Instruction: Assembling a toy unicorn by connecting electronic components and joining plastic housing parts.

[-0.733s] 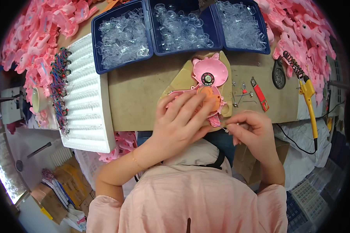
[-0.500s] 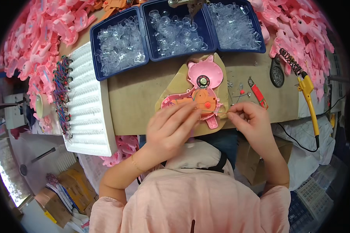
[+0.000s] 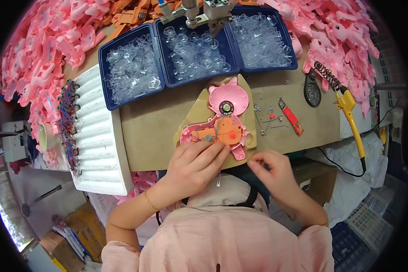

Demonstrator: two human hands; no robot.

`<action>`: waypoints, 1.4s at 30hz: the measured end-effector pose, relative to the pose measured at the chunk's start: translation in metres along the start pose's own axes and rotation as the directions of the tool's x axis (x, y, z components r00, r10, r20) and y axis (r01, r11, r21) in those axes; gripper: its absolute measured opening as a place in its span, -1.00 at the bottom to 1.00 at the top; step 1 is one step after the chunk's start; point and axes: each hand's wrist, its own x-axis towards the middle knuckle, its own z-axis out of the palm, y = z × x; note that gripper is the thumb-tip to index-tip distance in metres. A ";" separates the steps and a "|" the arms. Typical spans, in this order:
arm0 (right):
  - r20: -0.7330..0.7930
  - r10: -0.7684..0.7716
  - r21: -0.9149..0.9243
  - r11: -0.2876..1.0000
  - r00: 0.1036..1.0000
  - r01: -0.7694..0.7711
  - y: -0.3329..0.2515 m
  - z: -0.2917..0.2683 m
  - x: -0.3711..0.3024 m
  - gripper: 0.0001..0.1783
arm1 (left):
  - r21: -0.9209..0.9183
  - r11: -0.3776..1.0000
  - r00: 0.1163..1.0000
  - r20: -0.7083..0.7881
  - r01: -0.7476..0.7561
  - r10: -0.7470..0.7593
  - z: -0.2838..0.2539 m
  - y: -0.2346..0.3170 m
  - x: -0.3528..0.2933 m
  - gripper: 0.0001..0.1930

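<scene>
A half-shell of a pink animal toy (image 3: 231, 95) lies in a tan holder (image 3: 251, 141), a round black-and-silver disc in its head. An orange housing (image 3: 224, 129) with a red knob sits in the body, thin coloured wires across it. My left hand (image 3: 192, 165) rests over the lower edge of the housing, fingers bent and pressed together; its thumb is hidden. Below those fingers hangs a thin wire (image 3: 219, 179) with a pale tip. Just off the holder's lower right corner is my right hand (image 3: 274, 172), curled with thumb and forefinger nearly together; nothing shows between them.
Blue trays (image 3: 167, 81) of clear plastic parts stand behind, under a metal machine head (image 3: 204, 16). A white foam rack (image 3: 97, 136) with wired parts is left. Right lie a red cutter (image 3: 291, 119), wire scraps and a yellow soldering iron (image 3: 347, 103). Pink shells (image 3: 344, 36) heap behind.
My right hand has drawn down, away from the toy; the wire stretched between both hands no longer is. My left hand has shifted down off the housing's middle. The whole view has tilted slightly.
</scene>
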 end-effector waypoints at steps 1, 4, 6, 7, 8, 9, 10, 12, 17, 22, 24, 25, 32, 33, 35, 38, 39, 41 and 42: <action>0.098 0.248 0.190 0.946 0.964 -0.263 -0.004 -0.006 0.006 -0.89 | 0.024 0.999 0.999 0.024 -0.024 0.024 -0.002 -0.001 0.002 -0.65; -0.113 -0.057 -0.035 0.998 0.992 0.053 -0.010 -0.012 0.034 -0.91 | 0.105 0.993 0.997 0.054 -0.060 0.055 -0.008 0.002 0.007 -0.65; -0.149 -0.290 -0.237 0.939 0.945 0.251 -0.006 0.001 0.052 -0.89 | 0.162 0.984 0.997 0.054 -0.068 0.060 -0.010 0.008 0.008 -0.65; -0.132 -0.513 -0.428 0.801 0.848 0.418 -0.004 0.004 0.056 -0.88 | 0.202 0.975 0.993 0.089 -0.092 0.075 -0.010 0.011 0.008 -0.65; -0.128 -0.511 -0.434 0.800 0.850 0.415 -0.004 0.001 0.055 -0.88 | 0.241 0.964 0.988 0.124 -0.116 0.088 -0.011 0.013 0.009 -0.64; -0.088 -0.452 -0.313 0.859 0.888 0.406 -0.004 -0.001 0.055 -0.86 | 0.244 0.964 0.990 0.120 -0.105 0.077 -0.012 0.014 0.010 -0.64; -0.039 -0.394 -0.190 0.905 0.918 0.380 -0.004 -0.005 0.055 -0.84 | 0.262 0.958 0.983 0.165 -0.117 0.075 -0.014 0.016 0.011 -0.64; 0.021 -0.352 -0.140 0.926 0.936 0.352 -0.003 -0.015 0.055 -0.84 | 0.280 0.951 0.975 0.209 -0.128 0.070 -0.016 0.017 0.013 -0.64; 0.143 -0.148 -0.069 0.985 0.979 0.159 -0.011 -0.020 0.062 -0.85 | 0.260 0.942 0.955 0.260 -0.212 0.143 -0.015 0.014 0.013 -0.61; -0.057 -0.440 -0.352 0.849 0.896 0.394 0.003 -0.003 0.051 -0.84 | 0.237 0.952 0.963 0.234 -0.191 0.135 -0.012 0.015 0.014 -0.68; -0.054 -0.472 -0.392 0.821 0.880 0.416 0.003 -0.004 0.049 -0.84 | 0.236 0.952 0.969 0.199 -0.193 0.147 -0.009 0.013 0.014 -0.75; -0.059 -0.504 -0.432 0.791 0.862 0.433 0.003 -0.004 0.048 -0.83 | 0.240 0.954 0.974 0.177 -0.182 0.141 -0.008 0.013 0.013 -0.75; 0.153 -0.670 -0.603 0.520 0.727 0.606 -0.001 -0.012 0.057 -0.81 | 0.213 0.965 0.983 0.132 -0.156 0.129 -0.004 0.011 0.010 -0.75; 0.111 -0.658 -0.537 0.591 0.745 0.602 0.003 -0.012 0.059 -0.80 | 0.212 0.966 0.984 0.134 -0.148 0.121 -0.004 0.011 0.010 -0.75; 0.076 -0.641 -0.462 0.656 0.764 0.596 0.006 -0.013 0.061 -0.78 | 0.175 0.972 0.982 0.125 -0.160 0.139 -0.003 0.010 0.010 -0.75; 0.080 -0.499 -0.397 0.778 0.863 0.486 0.003 -0.011 0.062 -0.76 | 0.179 0.971 0.984 0.110 -0.157 0.139 -0.002 0.009 0.007 -0.74; 0.094 -0.578 -0.465 0.694 0.810 0.549 0.002 -0.010 0.061 -0.76 | 0.177 0.972 0.985 0.109 -0.153 0.135 -0.002 0.009 0.006 -0.74; 0.120 -0.650 -0.528 0.599 0.751 0.603 0.001 -0.010 0.058 -0.76 | 0.169 0.974 0.986 0.099 -0.152 0.137 -0.001 0.009 0.005 -0.74; 0.145 -0.667 -0.562 0.552 0.730 0.616 0.002 -0.011 0.057 -0.75 | 0.170 0.974 0.986 0.099 -0.148 0.132 -0.002 0.009 0.005 -0.74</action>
